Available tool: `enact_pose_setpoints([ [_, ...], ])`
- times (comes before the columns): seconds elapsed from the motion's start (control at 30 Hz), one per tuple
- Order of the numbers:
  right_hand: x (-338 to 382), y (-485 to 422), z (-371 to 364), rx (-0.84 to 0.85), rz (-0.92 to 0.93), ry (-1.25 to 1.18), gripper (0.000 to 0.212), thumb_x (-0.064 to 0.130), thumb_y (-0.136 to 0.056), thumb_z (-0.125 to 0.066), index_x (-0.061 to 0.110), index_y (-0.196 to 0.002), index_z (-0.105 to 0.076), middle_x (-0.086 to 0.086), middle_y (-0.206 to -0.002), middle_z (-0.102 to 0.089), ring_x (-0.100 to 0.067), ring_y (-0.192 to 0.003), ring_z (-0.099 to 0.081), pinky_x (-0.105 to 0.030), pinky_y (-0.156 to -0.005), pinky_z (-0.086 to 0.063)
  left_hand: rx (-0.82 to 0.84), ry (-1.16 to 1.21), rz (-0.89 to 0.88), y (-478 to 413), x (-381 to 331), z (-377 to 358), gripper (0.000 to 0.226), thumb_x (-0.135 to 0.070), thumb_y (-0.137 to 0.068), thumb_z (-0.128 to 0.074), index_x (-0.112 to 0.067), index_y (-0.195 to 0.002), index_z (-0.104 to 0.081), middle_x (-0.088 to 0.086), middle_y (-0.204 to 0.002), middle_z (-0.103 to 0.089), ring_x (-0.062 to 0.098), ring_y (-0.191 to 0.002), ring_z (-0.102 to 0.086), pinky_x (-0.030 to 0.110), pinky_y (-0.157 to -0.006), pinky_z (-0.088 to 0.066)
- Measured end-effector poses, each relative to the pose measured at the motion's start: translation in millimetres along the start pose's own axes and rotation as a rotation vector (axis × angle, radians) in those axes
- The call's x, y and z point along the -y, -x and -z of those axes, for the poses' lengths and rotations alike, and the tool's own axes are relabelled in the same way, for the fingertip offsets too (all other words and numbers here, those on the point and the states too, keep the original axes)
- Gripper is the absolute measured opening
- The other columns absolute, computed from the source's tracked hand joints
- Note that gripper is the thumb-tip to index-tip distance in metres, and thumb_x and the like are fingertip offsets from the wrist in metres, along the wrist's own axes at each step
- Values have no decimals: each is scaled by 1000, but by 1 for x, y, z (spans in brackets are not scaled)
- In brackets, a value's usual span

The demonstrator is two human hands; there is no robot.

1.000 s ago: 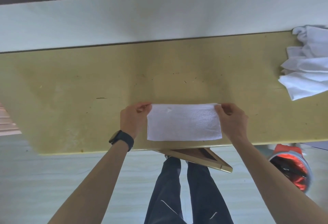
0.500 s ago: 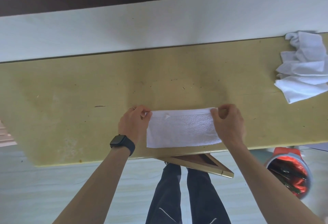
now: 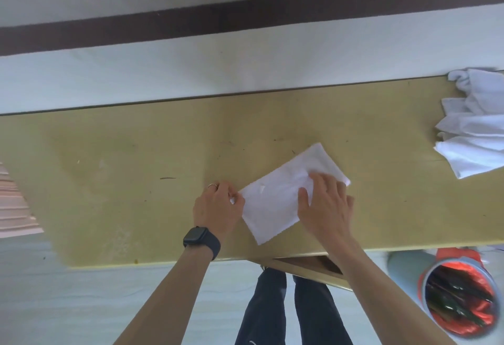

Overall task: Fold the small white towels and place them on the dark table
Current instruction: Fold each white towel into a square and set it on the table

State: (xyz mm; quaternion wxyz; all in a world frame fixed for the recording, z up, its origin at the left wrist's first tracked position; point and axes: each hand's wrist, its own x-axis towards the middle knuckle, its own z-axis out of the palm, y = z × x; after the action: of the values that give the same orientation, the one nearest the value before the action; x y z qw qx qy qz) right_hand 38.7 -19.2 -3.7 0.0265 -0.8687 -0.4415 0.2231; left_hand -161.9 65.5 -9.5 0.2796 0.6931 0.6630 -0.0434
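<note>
The left hand's fingers are curled together and pinch the near-left corner of the small white folded terry towel, thumb and fingertips closing on its very edge; a thin ring sits on one of those fingers; the right hand's fingers lie straight and spread, pressing flat on the towel's right part, with the thumb splayed out to the left across the cloth; the towel is a narrow rectangle lying flat between the two hands, tilted so that its far end points up and right while its near corner reaches towards the table's front edge; the left hand rests just beside the cloth on the tabletop, and the right hand covers the towel's lower right side; a black wristwatch wraps the left wrist; all of this lies on the long yellow-olive wooden table; well apart, at the table's far right end, sits a loose heap of crumpled white towels; below the table's right end stands a round bin with a red liner.
</note>
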Motion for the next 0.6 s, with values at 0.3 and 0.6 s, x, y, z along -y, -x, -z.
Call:
enact_pose_setpoints([
  [0.3, 18, -34, -8, -115, 399, -51, 45, 24, -96, -48, 20, -141, -49, 3, -150, -45, -22, -142, -35, -45, -113, -33, -15, -150, 78, 47, -22, -27, 25, -37, -92, -44, -23, -94, -64, -5, -93, -65, 21, -93, -58, 35, -82, -37],
  [0.6, -65, 79, -52, -167, 634, -2, 54, 33, -94, -58, 8, -141, -52, -2, -152, -44, -19, -140, -41, -43, -110, -38, -260, -263, -822, 55, 36, -53, 38, -30, -95, -54, -17, -130, -63, -1, -141, -56, 19, -126, -54, 38, -105, -42],
])
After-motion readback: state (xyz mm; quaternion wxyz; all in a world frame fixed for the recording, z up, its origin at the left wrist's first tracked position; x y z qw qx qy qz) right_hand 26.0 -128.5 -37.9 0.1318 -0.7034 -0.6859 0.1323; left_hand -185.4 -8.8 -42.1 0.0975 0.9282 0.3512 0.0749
